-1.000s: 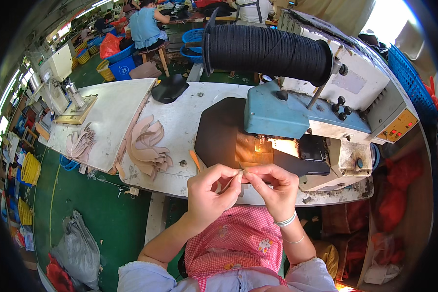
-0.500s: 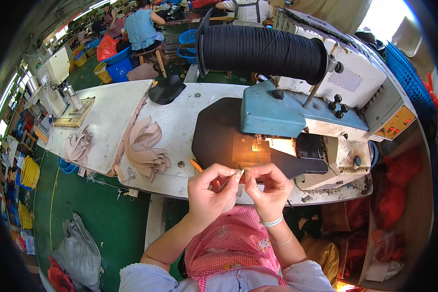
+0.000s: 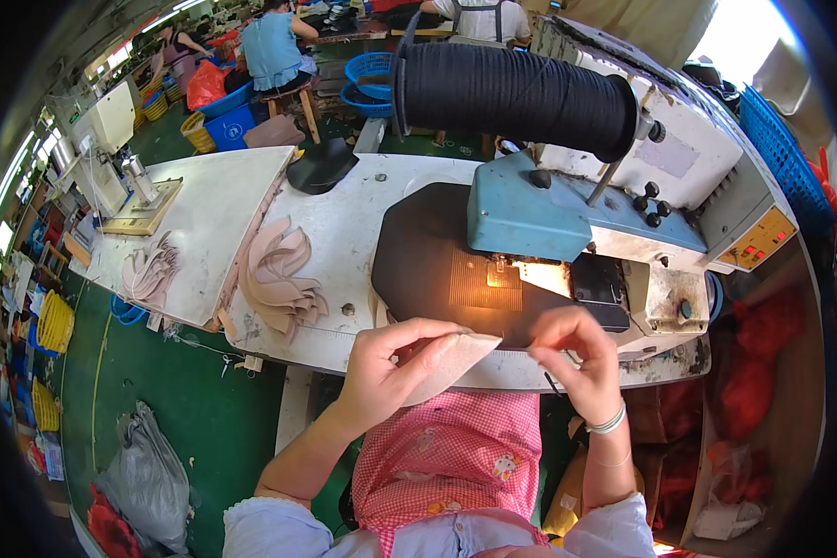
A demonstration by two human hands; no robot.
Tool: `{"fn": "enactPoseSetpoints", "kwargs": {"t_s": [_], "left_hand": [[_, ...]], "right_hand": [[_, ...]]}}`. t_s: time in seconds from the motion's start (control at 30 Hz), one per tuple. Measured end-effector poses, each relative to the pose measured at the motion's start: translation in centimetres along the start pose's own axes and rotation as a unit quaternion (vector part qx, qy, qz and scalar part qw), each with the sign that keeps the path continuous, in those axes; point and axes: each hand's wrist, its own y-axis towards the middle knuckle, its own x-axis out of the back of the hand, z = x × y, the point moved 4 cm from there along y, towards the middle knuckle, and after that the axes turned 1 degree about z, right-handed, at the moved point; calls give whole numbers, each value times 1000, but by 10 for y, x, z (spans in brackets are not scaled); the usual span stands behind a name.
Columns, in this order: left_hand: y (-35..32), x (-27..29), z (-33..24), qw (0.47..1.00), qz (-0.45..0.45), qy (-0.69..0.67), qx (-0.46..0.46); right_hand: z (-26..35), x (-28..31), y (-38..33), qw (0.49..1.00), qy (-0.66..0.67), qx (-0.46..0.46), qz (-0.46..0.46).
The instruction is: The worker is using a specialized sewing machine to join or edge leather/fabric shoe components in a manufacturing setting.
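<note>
My left hand [image 3: 381, 372] pinches a beige, curved piece of leather or cloth [image 3: 451, 370] between thumb and fingers, its pointed end aimed right. Just right of that tip is my right hand [image 3: 581, 358], fingers curled toward the thumb; motion blurs the fingertips, and whatever they pinch is too small to make out. Beyond both hands a black flat panel [image 3: 409, 251] lies under the blue head of a sewing machine [image 3: 525, 209]. A lamp lights the ribbed plate [image 3: 482, 286] beneath the needle area.
A large spool of black thread [image 3: 521, 98] hangs over the machine. Left on the white table [image 3: 344, 223] lie a fan of beige strips [image 3: 279, 274] and a black piece [image 3: 321, 167]. A smaller strip bundle [image 3: 149, 274] rests farther left. Co-workers [image 3: 274, 51] sit in the background.
My hands have parted: the right moved away to the right. The beige piece, earlier mostly hidden between them, now shows broadly in my left hand. An orange thing beside that hand no longer shows.
</note>
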Motion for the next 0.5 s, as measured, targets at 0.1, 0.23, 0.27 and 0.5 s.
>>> {"fn": "enactPoseSetpoints", "kwargs": {"t_s": [0.1, 0.23, 0.27, 0.5], "left_hand": [[2, -5, 0, 998, 34, -34, -34], [2, -9, 0, 995, 64, -72, -19], [3, -10, 1, 995, 85, -49, -13], [2, -10, -8, 991, 129, -16, 32]], "right_hand": [[1, -6, 9, 987, 99, -113, 58], [-6, -24, 22, 953, 165, -175, 183], [-8, -28, 24, 946, 175, -171, 214], [-8, -36, 25, 919, 216, -179, 276]]}}
